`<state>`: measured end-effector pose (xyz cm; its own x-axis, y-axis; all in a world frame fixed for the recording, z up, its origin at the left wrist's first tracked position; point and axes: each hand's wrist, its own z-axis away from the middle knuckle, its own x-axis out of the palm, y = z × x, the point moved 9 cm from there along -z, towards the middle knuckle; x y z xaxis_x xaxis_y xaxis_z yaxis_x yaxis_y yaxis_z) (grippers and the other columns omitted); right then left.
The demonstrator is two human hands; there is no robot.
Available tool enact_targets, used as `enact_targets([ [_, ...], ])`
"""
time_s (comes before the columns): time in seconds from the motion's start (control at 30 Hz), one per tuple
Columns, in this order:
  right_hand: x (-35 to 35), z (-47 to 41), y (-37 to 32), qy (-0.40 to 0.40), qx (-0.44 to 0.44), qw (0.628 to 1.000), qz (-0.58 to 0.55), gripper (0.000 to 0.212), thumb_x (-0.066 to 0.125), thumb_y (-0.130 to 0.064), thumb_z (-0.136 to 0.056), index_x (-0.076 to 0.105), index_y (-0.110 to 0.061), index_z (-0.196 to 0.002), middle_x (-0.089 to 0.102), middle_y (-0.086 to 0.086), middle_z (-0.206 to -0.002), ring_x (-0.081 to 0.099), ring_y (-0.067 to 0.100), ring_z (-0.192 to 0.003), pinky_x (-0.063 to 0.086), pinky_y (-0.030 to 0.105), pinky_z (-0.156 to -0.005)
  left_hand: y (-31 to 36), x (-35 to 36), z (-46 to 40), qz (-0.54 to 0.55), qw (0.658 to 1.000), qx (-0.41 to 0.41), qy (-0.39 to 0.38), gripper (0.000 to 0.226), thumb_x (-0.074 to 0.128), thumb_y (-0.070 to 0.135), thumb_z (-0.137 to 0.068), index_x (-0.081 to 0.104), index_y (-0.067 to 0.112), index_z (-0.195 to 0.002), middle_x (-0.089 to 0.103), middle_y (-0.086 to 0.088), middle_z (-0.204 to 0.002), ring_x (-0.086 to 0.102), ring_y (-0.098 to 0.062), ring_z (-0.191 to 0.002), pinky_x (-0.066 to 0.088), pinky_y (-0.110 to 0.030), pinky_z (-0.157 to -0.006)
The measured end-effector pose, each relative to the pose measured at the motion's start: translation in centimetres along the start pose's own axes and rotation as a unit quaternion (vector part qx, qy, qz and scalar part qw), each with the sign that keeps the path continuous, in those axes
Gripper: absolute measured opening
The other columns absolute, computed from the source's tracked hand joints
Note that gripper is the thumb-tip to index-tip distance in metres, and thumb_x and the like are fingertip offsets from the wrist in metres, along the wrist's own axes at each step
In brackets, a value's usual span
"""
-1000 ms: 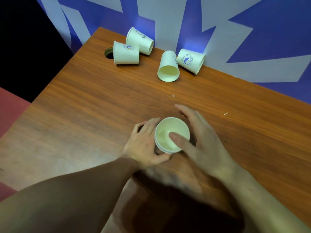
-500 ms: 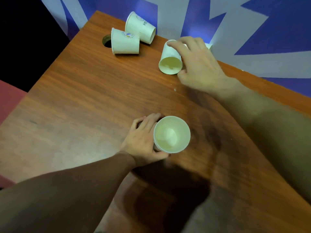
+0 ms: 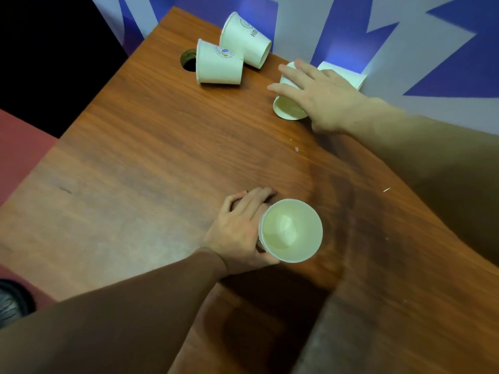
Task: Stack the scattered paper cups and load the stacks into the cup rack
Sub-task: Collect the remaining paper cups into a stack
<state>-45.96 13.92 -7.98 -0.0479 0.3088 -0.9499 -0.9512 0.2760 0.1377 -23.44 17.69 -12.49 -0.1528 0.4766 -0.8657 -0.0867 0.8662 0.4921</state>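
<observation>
Stacking step is underway — left hand is holding the upright stack near the table's front, fingers curled round its side, mouth facing up. Right hand is reaching to the far edge and lying over a fallen cup whose mouth is facing the camera; fingers are spread over its wall, and I can't tell whether that grip is closing yet. Next move, as I read it: closing round that cup, turning it mouth-up and nesting it into the stack. Another cup is lying just behind the right hand by the wall; two more are lying touching each other beside a round cable hole. No cup rack is showing. Table is wood-grain — a blue-and-white patterned wall is backing it, reddish floor at left.
</observation>
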Motion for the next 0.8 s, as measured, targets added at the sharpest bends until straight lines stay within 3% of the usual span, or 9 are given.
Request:
enact_targets([
  [0.23, -0.1, -0.2, -0.2, 0.063, 0.019, 0.998, 0.02, 0.08, 0.067, 0.003, -0.082, 0.029, -0.021, -0.148, 0.02, 0.011, -0.162, 0.013, 0.035, -0.15, 0.041, 0.052, -0.103, -0.1, 0.0, 0.0, -0.002, 1.0, -0.002, -0.004, 0.092, 0.072, 0.072, -0.067, 0.05, 0.011, -0.131, 0.052, -0.002, -0.143, 0.043, -0.013, -0.136, 0.028, -0.033, -0.11],
  [0.57, -1.2, 1.6, -1.2, 0.122, 0.055, 0.991, -0.027, 0.078, 0.068, 0.004, -0.08, 0.032, -0.018, -0.146, 0.024, 0.01, -0.161, 0.019, 0.034, -0.149, 0.041, 0.052, -0.103, -0.3, 0.0, 0.1, 0.005, 1.0, -0.009, -0.002, 0.094, 0.08, 0.065, -0.062, 0.048, 0.014, -0.134, 0.051, 0.001, -0.143, 0.041, -0.012, -0.138, 0.028, -0.034, -0.109],
  [0.8, -7.0, 7.0, -4.3, 0.202, 0.03, 0.974, -0.097, 0.079, 0.073, -0.006, -0.071, 0.041, -0.017, -0.142, 0.04, 0.006, -0.152, 0.037, 0.03, -0.136, 0.048, 0.049, -0.095, -0.3, 0.1, 0.3, -0.004, 1.0, -0.01, 0.024, 0.094, 0.082, 0.06, -0.064, 0.05, 0.011, -0.137, 0.051, -0.005, -0.141, 0.042, -0.017, -0.134, 0.028, -0.036, -0.107],
])
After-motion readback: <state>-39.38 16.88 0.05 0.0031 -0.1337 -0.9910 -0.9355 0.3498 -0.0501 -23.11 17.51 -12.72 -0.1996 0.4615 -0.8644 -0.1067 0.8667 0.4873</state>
